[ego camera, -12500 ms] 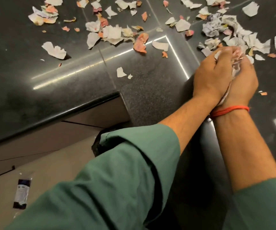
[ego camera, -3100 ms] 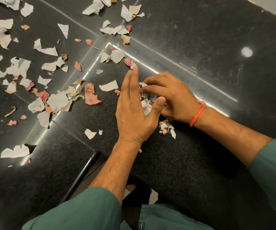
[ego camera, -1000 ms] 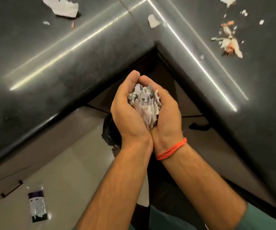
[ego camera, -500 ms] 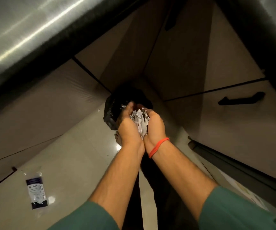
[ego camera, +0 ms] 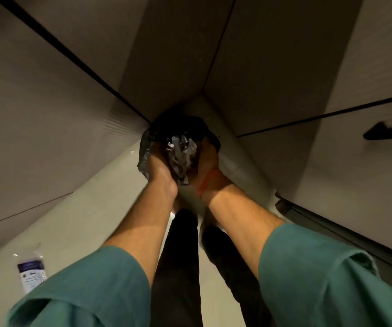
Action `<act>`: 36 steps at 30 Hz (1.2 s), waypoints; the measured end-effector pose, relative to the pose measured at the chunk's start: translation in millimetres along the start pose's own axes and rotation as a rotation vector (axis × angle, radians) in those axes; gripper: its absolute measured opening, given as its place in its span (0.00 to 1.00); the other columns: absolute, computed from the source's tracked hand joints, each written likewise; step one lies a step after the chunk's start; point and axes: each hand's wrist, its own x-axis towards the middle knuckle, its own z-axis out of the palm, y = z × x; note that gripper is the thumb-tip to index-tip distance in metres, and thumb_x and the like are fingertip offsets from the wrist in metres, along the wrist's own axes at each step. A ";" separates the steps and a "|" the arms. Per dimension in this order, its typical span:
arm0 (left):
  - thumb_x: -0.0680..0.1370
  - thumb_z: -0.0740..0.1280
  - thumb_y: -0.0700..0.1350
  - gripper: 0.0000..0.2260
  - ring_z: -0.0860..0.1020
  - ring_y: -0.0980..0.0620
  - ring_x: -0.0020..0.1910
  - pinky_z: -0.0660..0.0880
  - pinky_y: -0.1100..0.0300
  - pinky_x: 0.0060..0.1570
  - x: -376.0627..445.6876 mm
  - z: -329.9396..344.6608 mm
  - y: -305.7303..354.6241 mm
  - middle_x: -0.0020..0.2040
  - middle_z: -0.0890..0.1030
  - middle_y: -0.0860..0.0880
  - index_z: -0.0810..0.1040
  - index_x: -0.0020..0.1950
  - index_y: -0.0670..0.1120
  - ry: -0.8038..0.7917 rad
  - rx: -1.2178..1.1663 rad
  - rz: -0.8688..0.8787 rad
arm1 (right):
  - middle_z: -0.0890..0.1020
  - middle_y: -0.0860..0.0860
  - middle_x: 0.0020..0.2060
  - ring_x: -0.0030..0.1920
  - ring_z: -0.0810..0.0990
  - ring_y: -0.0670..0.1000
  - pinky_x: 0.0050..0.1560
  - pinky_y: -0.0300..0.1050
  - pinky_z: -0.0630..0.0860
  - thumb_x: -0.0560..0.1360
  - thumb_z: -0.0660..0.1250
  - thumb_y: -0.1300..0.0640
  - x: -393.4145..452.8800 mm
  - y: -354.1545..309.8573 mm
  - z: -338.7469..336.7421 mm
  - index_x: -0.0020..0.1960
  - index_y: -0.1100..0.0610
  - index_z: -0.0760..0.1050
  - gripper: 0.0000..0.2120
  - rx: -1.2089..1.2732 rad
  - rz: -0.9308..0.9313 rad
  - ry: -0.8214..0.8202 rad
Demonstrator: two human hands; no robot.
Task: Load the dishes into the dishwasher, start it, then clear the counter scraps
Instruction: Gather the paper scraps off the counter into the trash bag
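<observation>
Beige cabinet fronts (ego camera: pixel 48 114) box us into a corner, and down in it sits the black bin bag (ego camera: pixel 173 128), so that's our landmark. Way left of the bag, a small plastic packet (ego camera: pixel 30 274) lies on the pale floor (ego camera: pixel 84 208). Right over the bag's mouth, our left hand (ego camera: pixel 156 164) and right hand (ego camera: pixel 208 161) are cupped side by side, fingers curled up round the wad of paper scraps (ego camera: pixel 180 156) so nothing spills on the way down. We reckon the hands need to part over the opening next. Right of the bag there's a dark cabinet handle (ego camera: pixel 386 133).
</observation>
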 end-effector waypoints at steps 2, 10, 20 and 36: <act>0.85 0.55 0.57 0.24 0.76 0.42 0.69 0.72 0.46 0.70 11.6 -11.9 4.0 0.72 0.76 0.43 0.73 0.76 0.47 0.042 0.019 0.034 | 0.67 0.57 0.76 0.76 0.65 0.58 0.71 0.48 0.63 0.86 0.48 0.45 -8.1 -13.2 1.7 0.78 0.59 0.61 0.26 -0.039 -0.061 0.080; 0.86 0.53 0.57 0.21 0.77 0.45 0.68 0.73 0.45 0.70 -2.4 -12.3 8.4 0.69 0.79 0.47 0.76 0.73 0.53 0.074 0.061 0.079 | 0.62 0.54 0.78 0.78 0.60 0.56 0.74 0.47 0.58 0.85 0.46 0.44 -6.2 -19.5 0.0 0.80 0.59 0.57 0.28 0.033 -0.063 0.088; 0.87 0.54 0.52 0.19 0.76 0.39 0.69 0.69 0.43 0.73 -53.2 23.1 16.5 0.69 0.78 0.39 0.78 0.67 0.45 0.088 -0.071 0.050 | 0.77 0.53 0.60 0.62 0.77 0.56 0.51 0.45 0.73 0.84 0.51 0.41 -56.0 -17.9 30.9 0.76 0.58 0.65 0.28 0.194 -0.060 0.066; 0.85 0.56 0.57 0.21 0.72 0.58 0.72 0.66 0.57 0.74 -242.2 81.6 79.0 0.74 0.74 0.52 0.73 0.75 0.51 -0.186 0.130 0.319 | 0.80 0.58 0.64 0.65 0.79 0.54 0.72 0.51 0.71 0.74 0.65 0.42 -218.1 -60.6 54.2 0.68 0.55 0.75 0.27 0.172 -0.284 -0.145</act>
